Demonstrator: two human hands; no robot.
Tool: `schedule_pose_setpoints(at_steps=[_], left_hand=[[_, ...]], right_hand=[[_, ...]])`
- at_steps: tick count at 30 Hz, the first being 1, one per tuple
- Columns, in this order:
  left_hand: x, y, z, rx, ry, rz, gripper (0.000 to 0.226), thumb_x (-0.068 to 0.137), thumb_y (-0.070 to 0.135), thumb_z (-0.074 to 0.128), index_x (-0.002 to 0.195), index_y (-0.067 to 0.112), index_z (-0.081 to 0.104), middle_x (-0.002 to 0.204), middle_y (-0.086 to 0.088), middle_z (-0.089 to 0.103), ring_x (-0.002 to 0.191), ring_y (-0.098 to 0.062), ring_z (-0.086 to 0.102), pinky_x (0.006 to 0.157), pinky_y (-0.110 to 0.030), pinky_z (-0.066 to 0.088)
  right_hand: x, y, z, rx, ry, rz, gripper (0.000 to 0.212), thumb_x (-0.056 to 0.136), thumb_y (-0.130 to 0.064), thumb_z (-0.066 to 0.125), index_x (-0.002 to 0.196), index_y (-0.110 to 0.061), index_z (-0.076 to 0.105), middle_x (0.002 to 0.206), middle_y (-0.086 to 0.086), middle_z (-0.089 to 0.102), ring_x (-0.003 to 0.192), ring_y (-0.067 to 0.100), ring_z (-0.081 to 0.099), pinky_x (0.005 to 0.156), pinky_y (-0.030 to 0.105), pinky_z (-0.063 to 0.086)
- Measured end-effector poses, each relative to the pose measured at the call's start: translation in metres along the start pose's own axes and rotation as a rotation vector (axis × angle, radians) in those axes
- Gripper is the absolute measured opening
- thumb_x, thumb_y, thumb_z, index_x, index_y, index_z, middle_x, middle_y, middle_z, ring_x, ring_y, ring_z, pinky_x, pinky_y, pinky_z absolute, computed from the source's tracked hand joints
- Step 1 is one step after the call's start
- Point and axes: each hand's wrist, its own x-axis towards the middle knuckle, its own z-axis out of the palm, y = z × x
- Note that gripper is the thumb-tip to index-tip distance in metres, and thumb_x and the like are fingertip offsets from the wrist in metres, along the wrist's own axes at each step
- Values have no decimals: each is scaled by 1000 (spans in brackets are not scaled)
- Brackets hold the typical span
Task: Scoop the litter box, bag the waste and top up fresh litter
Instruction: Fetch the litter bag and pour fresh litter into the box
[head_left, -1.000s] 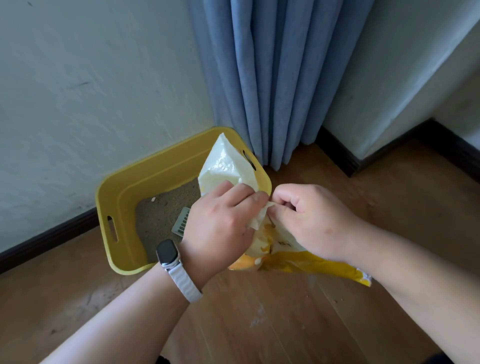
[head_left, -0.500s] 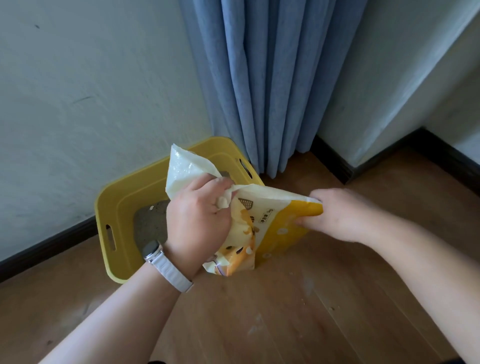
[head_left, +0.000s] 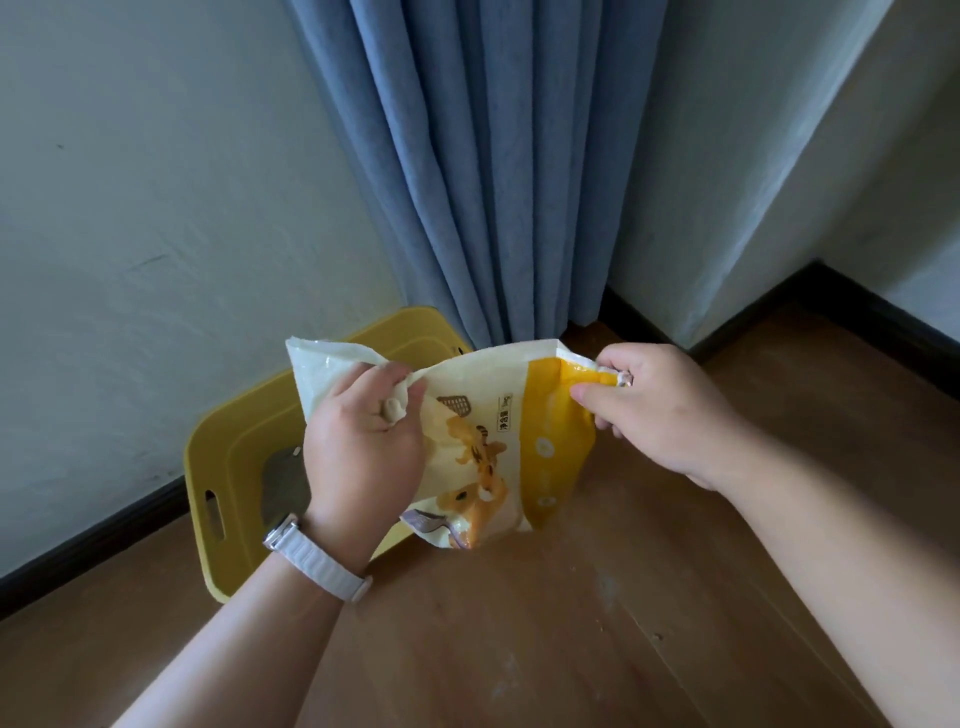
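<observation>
A cream and yellow litter bag (head_left: 488, 441) with a cat printed on it hangs upright between my hands, over the right end of the yellow litter box (head_left: 228, 467). My left hand (head_left: 363, 447) grips the bag's upper left part, fingers curled into the material. My right hand (head_left: 660, 410) pinches the bag's yellow top right corner. Grey litter (head_left: 283, 483) shows inside the box, mostly hidden behind my left hand and the bag. A white watch sits on my left wrist.
The box stands on a wooden floor (head_left: 571, 623) against a pale wall (head_left: 156, 208) with a dark baseboard. Blue curtains (head_left: 467, 156) hang down behind the box in the corner. A second wall runs along the right.
My hands have pulled apart, stretching the bag's top out wide; the right hand moved right and up to the yellow corner. The bag now hangs more upright and higher.
</observation>
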Motion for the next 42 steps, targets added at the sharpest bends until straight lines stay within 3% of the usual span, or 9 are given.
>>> schedule_pose_setpoints(at_steps=[7, 12, 16, 19, 22, 25, 30, 37, 42], left_hand=[[-12, 51, 36, 31, -128, 242, 41, 86, 39, 57, 121, 18, 63, 91, 5, 61, 86, -12, 54, 69, -25, 44], [-17, 57, 55, 111, -293, 393, 82, 75, 73, 57, 134, 16, 56, 94, 1, 59, 89, -16, 55, 73, -27, 45], [-11, 72, 65, 127, -271, 387, 34, 78, 42, 63, 98, 15, 66, 85, 4, 58, 75, -13, 52, 55, -30, 47], [-1, 84, 68, 134, -256, 356, 15, 77, 26, 58, 73, 12, 61, 74, 2, 56, 65, -12, 49, 47, -29, 43], [8, 84, 67, 123, -281, 330, 12, 76, 19, 54, 73, 11, 63, 72, 2, 55, 61, -16, 51, 47, -36, 48], [14, 75, 63, 99, -260, 277, 3, 78, 13, 67, 81, 14, 69, 76, 6, 56, 66, -16, 55, 53, -33, 48], [42, 67, 51, -7, -190, 136, 16, 87, 31, 70, 84, 16, 69, 81, 7, 59, 72, -15, 56, 61, -32, 49], [69, 50, 32, -225, -142, 48, 25, 89, 29, 69, 83, 5, 66, 79, -7, 62, 67, -16, 55, 59, -27, 46], [70, 40, 29, -289, -165, 39, 30, 89, 30, 69, 73, 7, 58, 64, 4, 48, 56, -8, 44, 50, -20, 38]], right_hand=[[-4, -5, -6, 61, -47, -153, 35, 89, -32, 65, 67, -7, 56, 57, 9, 53, 50, 11, 42, 45, 35, 33], [-4, 0, -18, 8, -130, -237, 24, 93, -30, 61, 72, -18, 58, 63, -1, 59, 58, 11, 54, 46, 21, 39], [0, 3, -25, 30, -176, -281, 17, 93, -26, 61, 79, -18, 56, 72, -3, 60, 67, 13, 57, 55, 29, 47], [7, 6, -32, 175, -159, -255, 13, 91, -23, 65, 84, -22, 54, 74, -10, 57, 69, 3, 55, 58, 16, 43], [13, 11, -30, 347, -154, -240, 26, 84, -26, 74, 97, -22, 52, 77, -9, 54, 68, 1, 51, 64, 20, 48], [24, 26, -18, 262, -162, -231, 44, 77, -41, 77, 109, -27, 50, 90, -6, 53, 76, 6, 52, 69, 26, 48], [31, 70, -2, -88, -235, -53, 63, 75, -55, 73, 129, -35, 47, 120, -14, 45, 110, 9, 50, 93, 32, 47], [26, 91, 13, -163, -171, 121, 69, 86, -61, 57, 145, -32, 35, 142, -8, 49, 122, 13, 52, 94, 28, 44], [37, 87, 13, -267, -232, 205, 72, 88, -65, 52, 146, -25, 38, 142, -1, 50, 121, 17, 52, 92, 26, 43]])
